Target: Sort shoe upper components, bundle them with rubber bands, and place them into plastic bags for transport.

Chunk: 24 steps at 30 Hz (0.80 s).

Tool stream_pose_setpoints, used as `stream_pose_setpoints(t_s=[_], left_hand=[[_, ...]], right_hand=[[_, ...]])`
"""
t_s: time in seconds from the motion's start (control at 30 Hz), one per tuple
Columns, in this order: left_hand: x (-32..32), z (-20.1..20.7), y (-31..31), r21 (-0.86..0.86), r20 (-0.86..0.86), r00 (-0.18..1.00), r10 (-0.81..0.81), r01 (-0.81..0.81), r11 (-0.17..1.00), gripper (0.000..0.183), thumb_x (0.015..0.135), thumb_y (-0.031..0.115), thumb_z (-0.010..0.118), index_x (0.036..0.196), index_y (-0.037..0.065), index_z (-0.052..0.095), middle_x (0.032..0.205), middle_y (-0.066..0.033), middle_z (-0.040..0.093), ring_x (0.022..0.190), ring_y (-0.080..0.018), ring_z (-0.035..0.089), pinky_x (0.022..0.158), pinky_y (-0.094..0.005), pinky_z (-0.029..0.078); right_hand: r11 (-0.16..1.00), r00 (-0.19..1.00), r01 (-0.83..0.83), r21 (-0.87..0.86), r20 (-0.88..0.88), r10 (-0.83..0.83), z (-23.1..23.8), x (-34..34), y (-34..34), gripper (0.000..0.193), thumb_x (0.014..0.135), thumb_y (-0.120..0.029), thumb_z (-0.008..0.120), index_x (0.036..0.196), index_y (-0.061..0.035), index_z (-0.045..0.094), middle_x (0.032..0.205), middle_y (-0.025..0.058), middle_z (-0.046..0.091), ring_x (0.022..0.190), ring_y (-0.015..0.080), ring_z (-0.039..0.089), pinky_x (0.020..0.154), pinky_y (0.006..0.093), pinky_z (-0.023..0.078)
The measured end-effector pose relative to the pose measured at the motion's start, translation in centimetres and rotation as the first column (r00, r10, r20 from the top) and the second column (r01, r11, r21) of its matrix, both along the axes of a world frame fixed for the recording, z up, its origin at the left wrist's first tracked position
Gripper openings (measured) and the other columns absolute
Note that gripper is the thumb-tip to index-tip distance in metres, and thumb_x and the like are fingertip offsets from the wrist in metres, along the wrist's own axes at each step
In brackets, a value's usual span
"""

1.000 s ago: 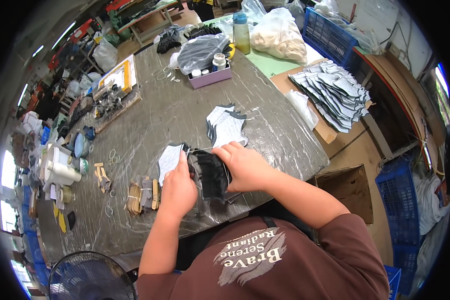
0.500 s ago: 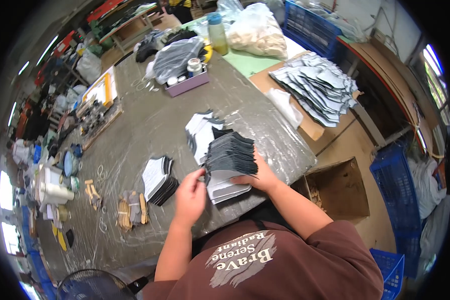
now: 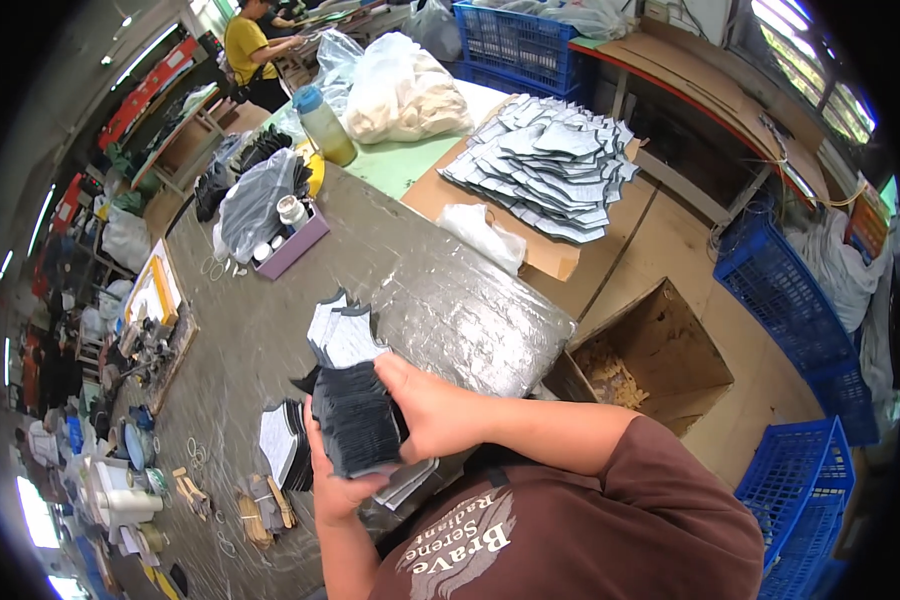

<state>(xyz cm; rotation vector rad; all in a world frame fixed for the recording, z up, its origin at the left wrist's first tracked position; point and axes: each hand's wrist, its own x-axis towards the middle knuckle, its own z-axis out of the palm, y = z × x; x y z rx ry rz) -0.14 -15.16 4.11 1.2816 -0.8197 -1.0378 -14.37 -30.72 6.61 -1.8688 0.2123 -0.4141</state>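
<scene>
A thick stack of dark cut fabric pieces (image 3: 356,418) is held between my two hands, its many layered edges facing up. My left hand (image 3: 332,478) wraps its left side and near end. Against the right side presses my right hand (image 3: 432,408), its thumb towards the far end. Just beyond the stack lie light grey fabric pieces (image 3: 348,334) with dark undersides. Another small stack of grey pieces (image 3: 279,442) rests left of my left hand. Partly hidden below my hands, more light pieces (image 3: 410,484) lie near the table's front edge.
Bundled strips (image 3: 262,508) lie on the plastic-covered table (image 3: 450,305). A purple box (image 3: 292,246) and a blue-capped bottle (image 3: 325,126) stand farther back. Fabric pieces (image 3: 545,165) pile on cardboard at right, above a wooden bin (image 3: 675,355). A person in yellow (image 3: 245,48) stands far off.
The view has swung to the right. The stack has turned in my hands, its layered edges more upright. My left hand has closed round its left side; my right hand has moved up its right side.
</scene>
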Motion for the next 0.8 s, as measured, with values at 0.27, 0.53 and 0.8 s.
stream_pose_setpoints(t_s=[0.27,0.53,0.8], left_hand=[[-2.1,-4.4,2.4,-0.029,-0.648,0.755,0.1,-0.155,0.987,0.076,0.065,0.042,0.072,0.125,0.007,0.04,0.113,-0.0127,0.05,0.104,-0.0323,0.054,0.088,-0.0462,0.045],[-1.3,-5.0,3.5,0.06,-0.824,0.538,0.178,-0.228,0.972,0.039,0.085,0.051,0.049,0.094,0.018,0.067,0.088,-0.0077,0.061,0.091,-0.0337,0.056,0.082,-0.0517,0.043],[-0.2,-12.0,11.2,-0.152,-0.832,0.554,0.04,-0.296,0.943,0.066,0.072,0.027,0.065,0.127,-0.003,0.044,0.123,-0.0198,0.053,0.11,-0.0298,0.055,0.098,-0.0409,0.042]], right_hand=[[0.545,0.58,0.694,-0.471,-0.084,-0.811,-4.7,-0.3,-13.6,0.05,0.08,-0.033,0.067,0.115,-0.0012,0.053,0.113,0.0185,0.057,0.098,0.0275,0.059,0.085,0.0386,0.046],[0.553,0.551,0.664,-0.503,-0.171,-0.817,-9.7,-1.1,-20.5,0.034,0.085,-0.032,0.056,0.097,0.0,0.056,0.094,0.0244,0.06,0.088,0.0407,0.057,0.077,0.0462,0.044],[0.65,0.518,0.184,-0.737,-0.49,-0.701,-9.9,-1.6,-23.2,0.041,0.09,-0.033,0.046,0.112,-0.0006,0.06,0.11,0.0234,0.06,0.101,0.0366,0.058,0.086,0.0435,0.045]])
